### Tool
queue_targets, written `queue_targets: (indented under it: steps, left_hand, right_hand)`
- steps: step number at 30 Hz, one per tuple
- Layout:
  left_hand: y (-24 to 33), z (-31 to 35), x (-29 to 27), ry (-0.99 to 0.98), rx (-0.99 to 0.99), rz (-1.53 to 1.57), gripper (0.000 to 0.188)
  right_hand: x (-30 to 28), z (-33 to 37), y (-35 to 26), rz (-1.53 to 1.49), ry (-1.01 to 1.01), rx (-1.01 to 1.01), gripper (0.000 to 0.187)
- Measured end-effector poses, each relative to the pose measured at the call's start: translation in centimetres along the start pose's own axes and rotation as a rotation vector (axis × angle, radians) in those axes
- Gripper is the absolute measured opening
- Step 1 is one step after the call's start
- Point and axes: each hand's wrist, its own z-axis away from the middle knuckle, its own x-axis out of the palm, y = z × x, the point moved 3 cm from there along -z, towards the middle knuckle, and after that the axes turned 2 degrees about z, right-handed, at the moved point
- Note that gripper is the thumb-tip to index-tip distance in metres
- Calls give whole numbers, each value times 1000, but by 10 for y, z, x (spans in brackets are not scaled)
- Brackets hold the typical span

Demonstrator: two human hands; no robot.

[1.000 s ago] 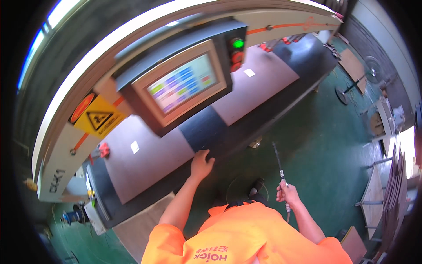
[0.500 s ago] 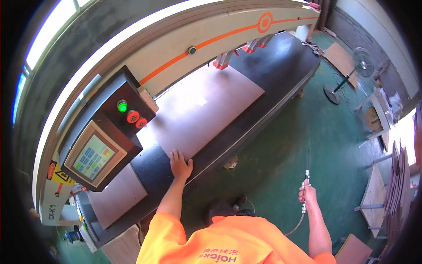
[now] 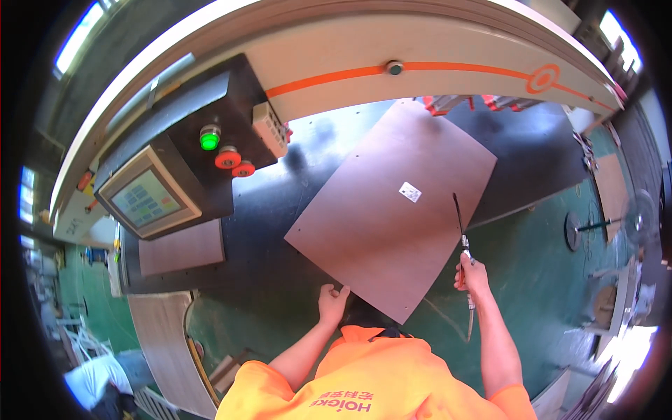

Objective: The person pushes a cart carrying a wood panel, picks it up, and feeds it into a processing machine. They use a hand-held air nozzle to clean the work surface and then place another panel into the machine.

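A large brown panel [image 3: 392, 210] with a small white sticker [image 3: 410, 192] lies askew on the dark machine table [image 3: 266, 203]. Its near corner juts past the table's front edge toward my body. My left hand [image 3: 334, 304] is closed at the panel's near left edge, fingertips at the rim; part of the grip is hidden. To the right, my right hand [image 3: 473, 274] is wrapped around an air blow gun [image 3: 465, 245]. The gun's thin dark nozzle points away from me over the panel's right side, and a hose [image 3: 470, 329] trails from its lower end.
A control box [image 3: 185, 133] with a touchscreen, a lit green button and two red buttons overhangs the table's left. Beneath it lies a smaller brown panel [image 3: 183, 248]. The machine's beam [image 3: 322, 66] spans the back. Another person [image 3: 98, 381] is at lower left; a fan [image 3: 574, 231] stands right.
The large panel has turned and come toward me, over the table's front edge. My left hand has gone from lying on it to closing at its edge. The blow gun has moved nearer the panel.
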Motion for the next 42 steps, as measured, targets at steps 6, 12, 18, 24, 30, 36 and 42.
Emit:
queue_targets:
  steps: [6, 12, 18, 24, 30, 36, 42]
  left_hand:
    - [-2, 3, 54, -214, -449, 790, 47]
    - [7, 6, 90, 59, -346, 1125, 49]
    - [-15, 34, 75, 293, -394, 1109, 43]
    - [-53, 123, 48, 559, -579, 1037, 64]
    - [-33, 248, 37, 890, -609, 909, 56]
    - [-9, 331, 43, 1185, -689, 643, 48]
    - [27, 406, 65, 1293, -469, 581, 52]
  right_hand:
    - [75, 14, -54, 876, -738, -116, 54]
    - [-22, -115, -84, 490, -337, -89, 46]
    - [-202, -291, -99, 152, -47, -48, 61]
    - [-237, -396, -163, 740, 528, -695, 41]
    - [-37, -322, -173, 802, -158, -1203, 50]
    - [108, -326, -134, 603, -556, -1231, 51]
    - [128, -367, -146, 299, -1067, -592, 53]
